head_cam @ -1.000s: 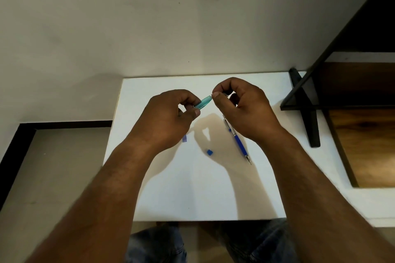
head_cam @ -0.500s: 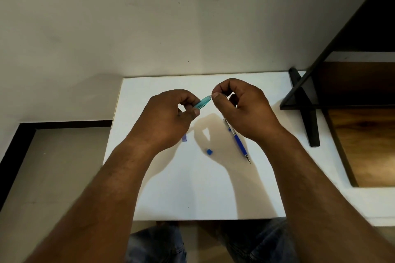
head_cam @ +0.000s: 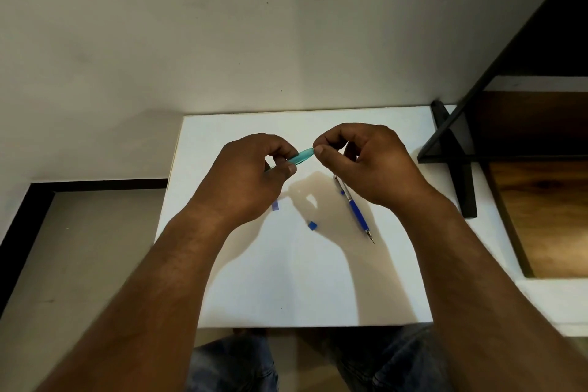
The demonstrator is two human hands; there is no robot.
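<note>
Little had changed in the last second: the left hand [head_cam: 251,175] kept its grip pinched on one end of the teal barrel [head_cam: 302,156], raised between both hands, while the right hand [head_cam: 366,162] stayed pinched on the opposite tip. The part had probably not come loose yet. Below the grip, the blue pen [head_cam: 354,210] and a small blue cap [head_cam: 312,225] lay on the worktop [head_cam: 286,280].

The left hand [head_cam: 251,175] and the right hand [head_cam: 366,162] are held close together, knuckles upward, the fingers curled, thumb and forefinger pinched.
</note>
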